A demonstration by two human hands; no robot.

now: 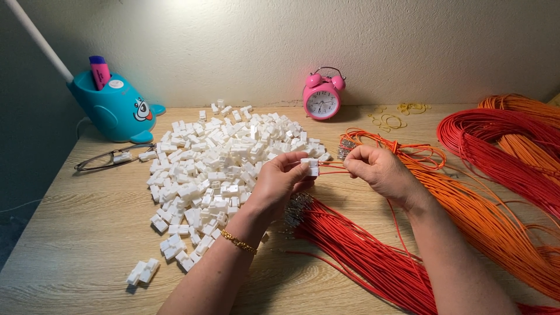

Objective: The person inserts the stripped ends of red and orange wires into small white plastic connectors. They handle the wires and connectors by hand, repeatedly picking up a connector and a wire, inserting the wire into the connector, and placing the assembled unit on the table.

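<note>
I see a wooden table (pixel 87 233) with a big pile of white plastic plugs (pixel 216 163) and long bundles of red wires (pixel 373 262) and orange wires (pixel 484 221). My left hand (pixel 280 181) is pinched shut on one small white plug (pixel 311 165), just above the table's middle. My right hand (pixel 376 166), just beside it, is pinched on thin orange wire ends (pixel 332 168) that lie sideways, pointing left at the plug and touching it.

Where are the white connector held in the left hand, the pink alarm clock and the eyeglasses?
white connector (pixel 311 166), head view, its side face.
pink alarm clock (pixel 322 102), head view, its dial.
eyeglasses (pixel 93 161), head view, near lens.
</note>
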